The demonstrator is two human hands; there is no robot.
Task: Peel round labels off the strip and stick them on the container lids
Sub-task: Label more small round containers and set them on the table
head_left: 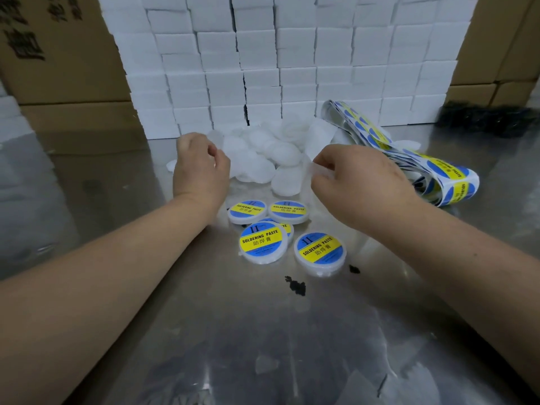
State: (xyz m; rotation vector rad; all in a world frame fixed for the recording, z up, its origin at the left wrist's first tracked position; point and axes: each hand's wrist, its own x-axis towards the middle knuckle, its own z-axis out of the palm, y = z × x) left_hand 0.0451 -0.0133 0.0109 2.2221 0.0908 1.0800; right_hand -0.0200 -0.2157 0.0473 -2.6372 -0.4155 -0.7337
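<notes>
— What lies nearest us?
— The steel table (263, 331) with black specks (296, 286), then five labelled containers (320, 254) in a cluster (one half under another).
— And our hands?
— Just beyond. Our right hand (359, 182) pinches a translucent lid (320, 171). Our left hand (201, 171) is curled, and we cannot tell whether it holds anything.
— The labels?
— The label strip (450, 171) lies looped beside our right hand. The pile of plain lids (263, 153) sits beyond both hands, before stacked white blocks (292, 68) and cardboard boxes (58, 68).
</notes>
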